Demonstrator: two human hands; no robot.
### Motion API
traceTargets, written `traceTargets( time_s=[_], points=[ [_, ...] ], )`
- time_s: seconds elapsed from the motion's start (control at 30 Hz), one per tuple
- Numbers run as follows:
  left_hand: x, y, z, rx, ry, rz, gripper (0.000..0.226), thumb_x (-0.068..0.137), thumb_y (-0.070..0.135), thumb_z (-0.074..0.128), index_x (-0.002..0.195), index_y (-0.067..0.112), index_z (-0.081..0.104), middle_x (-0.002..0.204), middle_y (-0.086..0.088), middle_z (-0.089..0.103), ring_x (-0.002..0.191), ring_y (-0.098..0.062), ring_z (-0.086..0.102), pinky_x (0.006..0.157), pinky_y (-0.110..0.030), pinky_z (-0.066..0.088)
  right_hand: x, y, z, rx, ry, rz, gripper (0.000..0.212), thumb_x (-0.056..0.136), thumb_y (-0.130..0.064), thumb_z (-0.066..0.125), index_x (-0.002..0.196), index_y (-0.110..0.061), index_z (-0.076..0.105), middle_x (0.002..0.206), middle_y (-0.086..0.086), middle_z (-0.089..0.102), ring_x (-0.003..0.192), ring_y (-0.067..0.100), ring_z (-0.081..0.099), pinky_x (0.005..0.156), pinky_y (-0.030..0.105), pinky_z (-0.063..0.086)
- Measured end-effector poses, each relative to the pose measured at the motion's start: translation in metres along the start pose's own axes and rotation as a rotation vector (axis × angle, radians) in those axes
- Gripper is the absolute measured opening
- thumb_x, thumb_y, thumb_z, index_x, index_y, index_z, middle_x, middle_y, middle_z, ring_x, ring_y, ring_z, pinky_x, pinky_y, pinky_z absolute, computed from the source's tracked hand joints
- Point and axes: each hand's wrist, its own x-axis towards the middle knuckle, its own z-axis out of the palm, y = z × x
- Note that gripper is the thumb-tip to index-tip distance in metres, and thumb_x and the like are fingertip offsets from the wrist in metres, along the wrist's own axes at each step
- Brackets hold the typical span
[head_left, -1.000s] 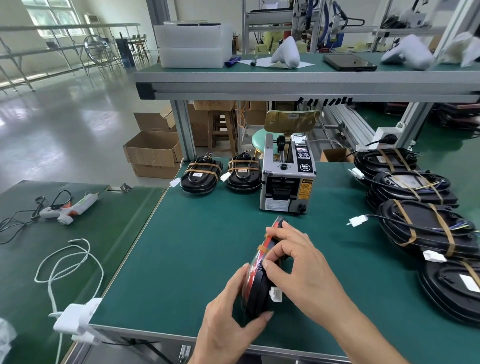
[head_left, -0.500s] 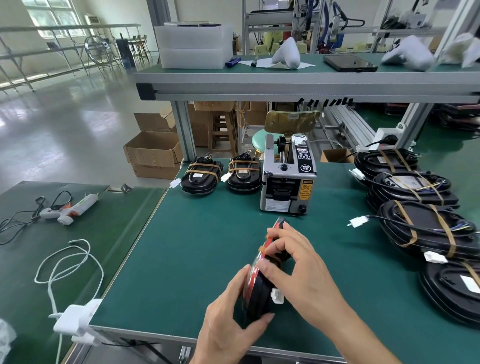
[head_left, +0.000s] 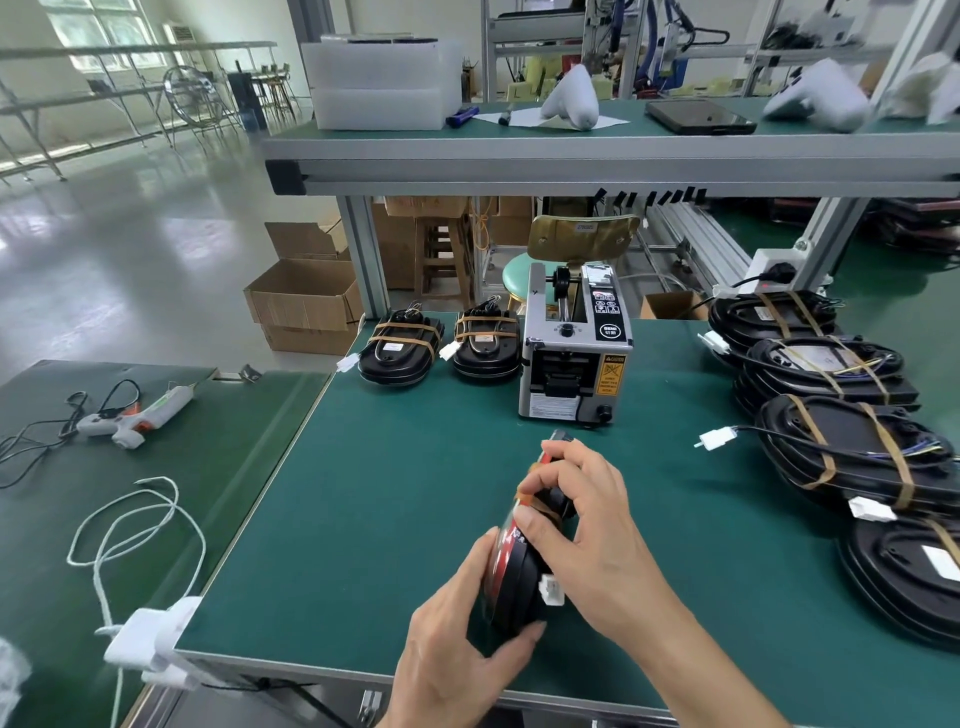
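The black oval unit (head_left: 515, 584) stands on edge in my two hands, low over the near part of the green-matted table (head_left: 395, 493), its far end pointing at the tape dispenser (head_left: 574, 345). The face turned to my left is red and glossy. The side turned to my right is black. A tan band (head_left: 530, 501) crosses its upper rim, and a white connector (head_left: 551, 591) hangs at its near right side.

My left hand (head_left: 457, 642) cups the near lower end, thumb laid across the black side and fingers behind the red face. My right hand (head_left: 589, 525) comes over from the right, fingers curled on the upper rim at the band. Both hands are clamped on this one piece, close together.

Containers: an open cardboard box (head_left: 304, 296) sits on the floor beyond the table's far left corner, and what it holds cannot be made out. Two white plastic boxes (head_left: 384, 85) are stacked on the upper shelf (head_left: 571, 156), their contents hidden.

On the table, two banded black units (head_left: 397, 353) lie left of the dispenser, and more banded units (head_left: 852, 452) are piled along the right edge. A glue gun (head_left: 132, 418) and a white cord (head_left: 130, 519) lie on the neighbouring table to my left.
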Motion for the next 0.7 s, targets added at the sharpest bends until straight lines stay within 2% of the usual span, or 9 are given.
traceTargets(
  time_s=[0.17,0.27,0.37,0.43,0.5,0.6,0.7],
  points=[
    [0.000,-0.002,0.001,-0.007,0.020,0.010,0.090,0.074,0.039,0.089,0.154,0.025,0.052,0.135,0.023,0.069,0.115,0.002,0.071,0.097,-0.011,0.051,0.005,-0.004,0.001,-0.051,0.072,0.004,0.014,0.095,-0.023,0.069,0.097,-0.036,0.065,0.131,-0.024,0.051,0.142,0.003,0.031,0.117,0.035,0.032],
    [0.001,-0.002,0.001,-0.024,0.031,0.015,0.093,0.073,0.039,0.089,0.155,0.033,0.047,0.134,0.024,0.069,0.114,0.002,0.071,0.098,-0.009,0.050,0.006,-0.003,0.000,-0.088,0.070,0.004,0.012,0.097,-0.026,0.068,0.102,-0.037,0.067,0.132,-0.023,0.053,0.139,0.002,0.032,0.118,0.039,0.030],
    [0.002,-0.004,0.001,-0.032,0.041,0.017,0.093,0.073,0.038,0.091,0.154,0.043,0.046,0.132,0.026,0.070,0.113,0.001,0.072,0.098,-0.011,0.050,0.010,-0.002,-0.004,-0.075,0.114,0.002,0.016,0.101,-0.025,0.061,0.102,-0.037,0.072,0.123,-0.028,0.061,0.132,-0.003,0.041,0.117,0.041,0.033],
    [0.002,-0.006,0.001,-0.031,0.035,0.018,0.094,0.073,0.037,0.092,0.153,0.047,0.045,0.130,0.026,0.071,0.113,0.000,0.072,0.099,-0.011,0.050,0.014,-0.001,-0.012,0.024,0.166,0.036,0.022,0.105,-0.025,0.056,0.101,-0.038,0.074,0.114,-0.028,0.068,0.122,-0.003,0.054,0.113,0.042,0.039],
    [0.002,-0.007,0.001,-0.031,0.024,0.015,0.095,0.072,0.038,0.093,0.153,0.047,0.044,0.130,0.027,0.071,0.114,0.000,0.072,0.100,-0.012,0.049,0.022,-0.001,-0.021,0.121,0.237,0.085,0.022,0.106,-0.027,0.056,0.100,-0.037,0.074,0.108,-0.023,0.072,0.109,0.002,0.064,0.101,0.036,0.048],
    [0.001,-0.009,0.002,-0.021,0.014,0.015,0.095,0.071,0.040,0.092,0.154,0.044,0.046,0.130,0.028,0.070,0.114,0.001,0.071,0.101,-0.010,0.048,0.048,0.007,-0.035,0.138,0.347,0.178,0.016,0.101,-0.028,0.061,0.096,-0.036,0.074,0.094,-0.023,0.073,0.089,0.000,0.067,0.085,0.026,0.051],
    [0.001,-0.010,0.001,-0.017,0.006,0.009,0.096,0.069,0.039,0.093,0.153,0.041,0.047,0.129,0.026,0.071,0.114,0.001,0.072,0.100,-0.009,0.048,0.088,0.020,-0.042,0.146,0.360,0.345,0.016,0.096,-0.022,0.065,0.089,-0.030,0.075,0.080,-0.011,0.074,0.076,0.010,0.068,0.081,0.036,0.059]
  ],
)
